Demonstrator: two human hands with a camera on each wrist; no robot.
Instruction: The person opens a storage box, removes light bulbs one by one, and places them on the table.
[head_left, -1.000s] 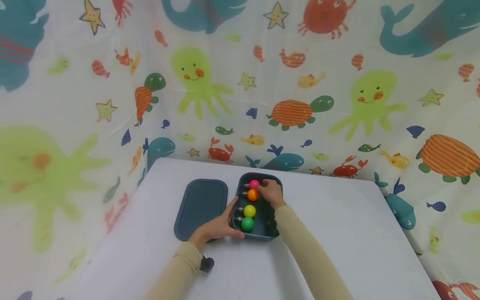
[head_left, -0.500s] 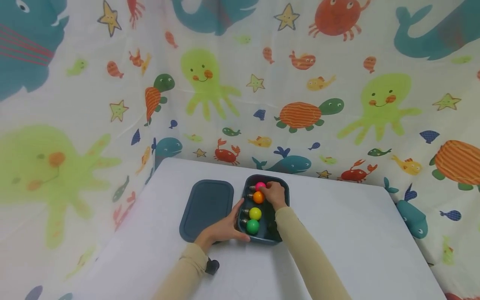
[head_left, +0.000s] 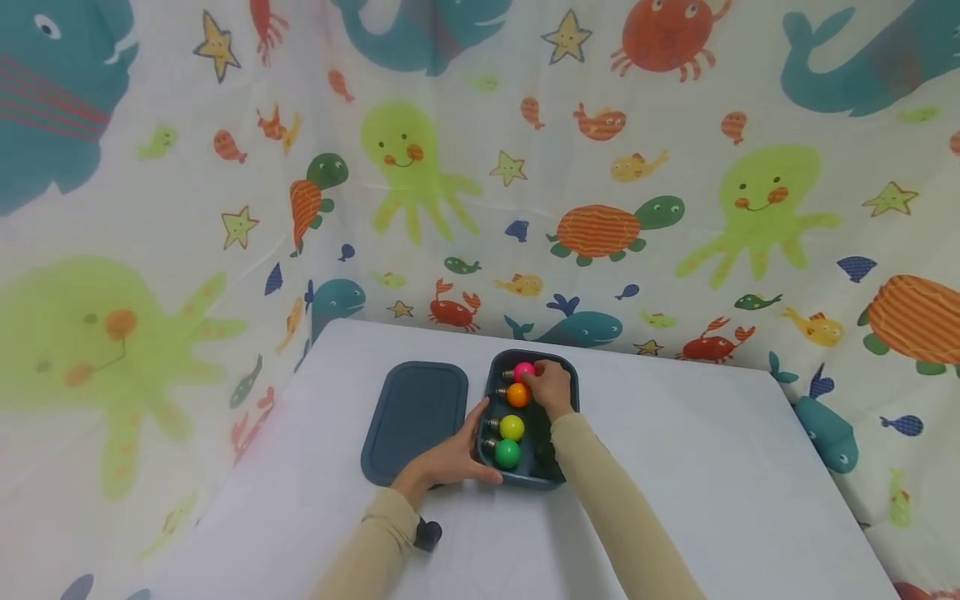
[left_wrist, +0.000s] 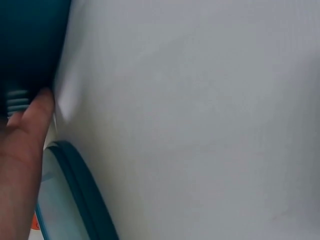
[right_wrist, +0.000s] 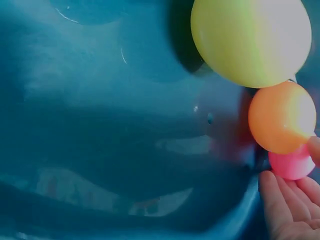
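Observation:
A dark blue-grey box (head_left: 537,467) holds a column of coloured light bulbs with screw bases: a pink bulb (head_left: 524,372), an orange bulb (head_left: 517,395), a yellow bulb (head_left: 512,427) and a green bulb (head_left: 507,453). My right hand (head_left: 551,389) reaches inside and pinches the pink bulb at the far end; in the right wrist view its fingers (right_wrist: 282,200) lie against that bulb. Around the near left corner of the box, my left hand (head_left: 450,458) spreads thumb and straight fingers against the outer wall. The left wrist view shows a finger (left_wrist: 40,107) touching this wall.
A flat blue-grey lid (head_left: 416,423) lies left of the box on the white table (head_left: 697,467). Behind the table hangs a curtain (head_left: 465,208) printed with sea animals. A small black object (head_left: 428,535) sits by the left sleeve.
The head view has shifted, so the whole scene appears further right. The right fingertips have closed in on the pink bulb. The left hand keeps its place at the box corner.

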